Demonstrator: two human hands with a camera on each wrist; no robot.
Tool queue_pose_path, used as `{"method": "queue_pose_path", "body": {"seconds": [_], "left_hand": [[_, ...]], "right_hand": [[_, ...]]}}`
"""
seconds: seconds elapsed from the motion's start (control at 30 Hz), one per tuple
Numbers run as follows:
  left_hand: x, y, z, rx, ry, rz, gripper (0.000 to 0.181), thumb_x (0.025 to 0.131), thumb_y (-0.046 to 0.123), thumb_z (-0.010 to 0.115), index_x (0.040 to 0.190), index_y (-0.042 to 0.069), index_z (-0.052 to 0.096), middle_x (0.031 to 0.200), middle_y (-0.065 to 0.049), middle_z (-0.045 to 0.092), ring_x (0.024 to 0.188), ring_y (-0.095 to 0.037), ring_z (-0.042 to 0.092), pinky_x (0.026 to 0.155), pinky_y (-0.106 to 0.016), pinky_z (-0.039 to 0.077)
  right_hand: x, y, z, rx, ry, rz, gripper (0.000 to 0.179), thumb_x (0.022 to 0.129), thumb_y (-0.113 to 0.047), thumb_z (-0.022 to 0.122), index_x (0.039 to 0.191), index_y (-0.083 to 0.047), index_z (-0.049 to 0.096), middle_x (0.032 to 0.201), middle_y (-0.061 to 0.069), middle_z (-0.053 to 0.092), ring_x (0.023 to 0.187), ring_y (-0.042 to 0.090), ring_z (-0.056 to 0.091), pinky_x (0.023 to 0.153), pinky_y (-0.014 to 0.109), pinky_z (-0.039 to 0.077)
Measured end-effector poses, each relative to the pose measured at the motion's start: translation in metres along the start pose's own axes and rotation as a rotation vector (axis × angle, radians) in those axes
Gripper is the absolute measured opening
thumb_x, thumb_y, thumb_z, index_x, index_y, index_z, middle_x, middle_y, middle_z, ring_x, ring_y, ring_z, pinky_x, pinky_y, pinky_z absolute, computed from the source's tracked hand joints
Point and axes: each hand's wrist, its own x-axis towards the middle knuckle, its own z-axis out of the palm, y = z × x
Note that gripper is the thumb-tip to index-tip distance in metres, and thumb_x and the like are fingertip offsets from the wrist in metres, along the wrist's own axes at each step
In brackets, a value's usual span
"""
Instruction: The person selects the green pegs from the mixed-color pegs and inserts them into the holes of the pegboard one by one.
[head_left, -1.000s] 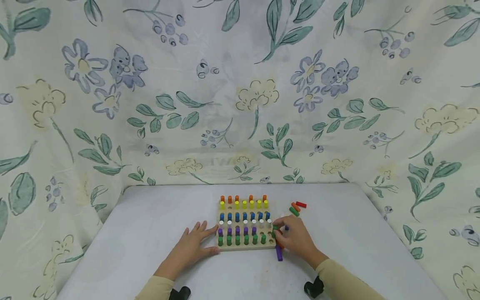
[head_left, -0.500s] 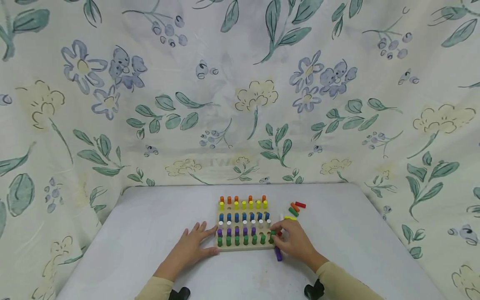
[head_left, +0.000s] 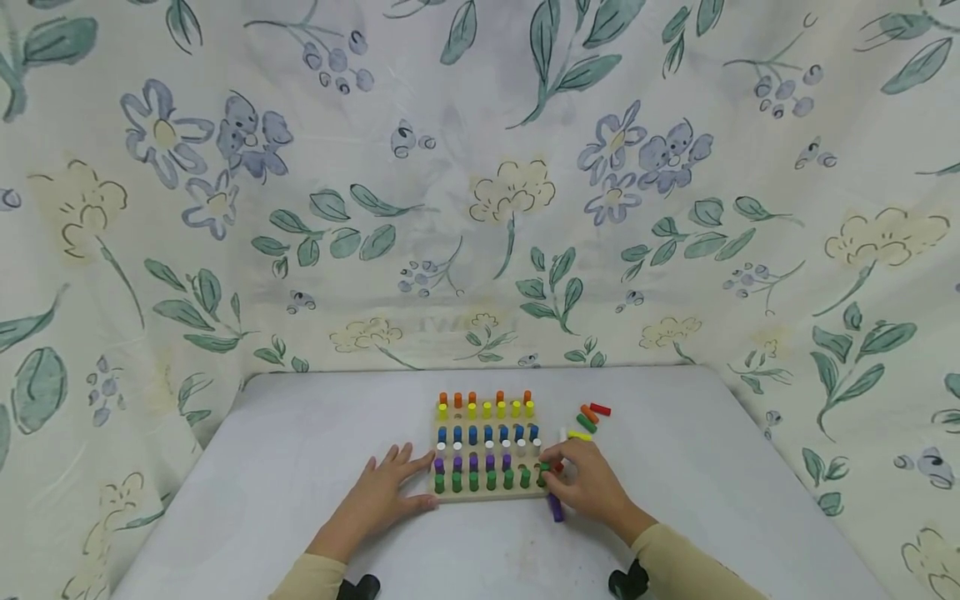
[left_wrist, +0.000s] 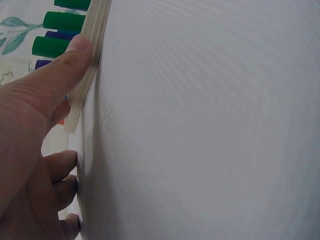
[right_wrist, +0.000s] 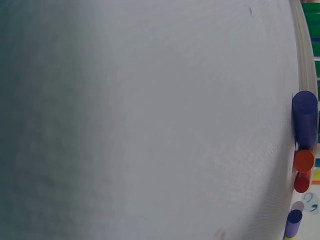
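A wooden pegboard (head_left: 487,498) lies on the table with rows of upright orange, yellow, blue, white, purple and green pegs. My left hand (head_left: 386,492) rests at its left side, fingers spread, thumb and index finger touching the edge. In the left wrist view the thumb (left_wrist: 65,70) lies against the board's edge (left_wrist: 89,70) near green pegs. At the front right corner my right hand (head_left: 592,479) pinches a green peg (head_left: 544,469), upright at the last place of the green row. Its lower end is partly hidden, and the right wrist view does not show this hand.
Loose pegs lie right of the board: a purple peg (head_left: 556,508), a red peg (head_left: 558,467) partly behind the hand, a yellow peg (head_left: 580,436) and a white peg (head_left: 562,434). Farther back are green (head_left: 587,423), orange and red pegs (head_left: 600,409). A flowered curtain (head_left: 450,250) hangs behind.
My right hand has brought the green peg from beside the board's right edge to the green row's end, turning it upright. A loose yellow peg has come into view. The left hand stays put.
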Motion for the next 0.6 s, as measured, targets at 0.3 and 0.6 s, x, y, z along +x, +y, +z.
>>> {"method": "queue_pose_path", "body": {"seconds": [0.3, 0.6], "left_hand": [[-0.0001, -0.0004, 0.0013, -0.002, 0.01, 0.008, 0.083, 0.081, 0.06, 0.076, 0.15, 0.021, 0.052, 0.159, -0.026, 0.035, 0.149, -0.049, 0.023, 0.121, -0.068, 0.01], [-0.0028, 0.0018, -0.0013, -0.011, 0.011, 0.004, 0.082, 0.082, 0.058, 0.077, 0.15, 0.019, 0.053, 0.159, -0.026, 0.035, 0.149, -0.049, 0.024, 0.121, -0.067, 0.01]], "right_hand": [[-0.0013, -0.0002, -0.0005, 0.002, -0.004, -0.01, 0.017, 0.089, -0.017, 0.079, 0.103, -0.024, 0.072, 0.1, -0.017, 0.067, 0.101, 0.007, 0.059, 0.099, 0.045, 0.052], [-0.0007, -0.0012, -0.0016, -0.015, -0.02, -0.049, 0.018, 0.088, -0.015, 0.079, 0.104, -0.022, 0.073, 0.094, -0.021, 0.063, 0.093, 0.012, 0.059, 0.094, 0.04, 0.053]]}}
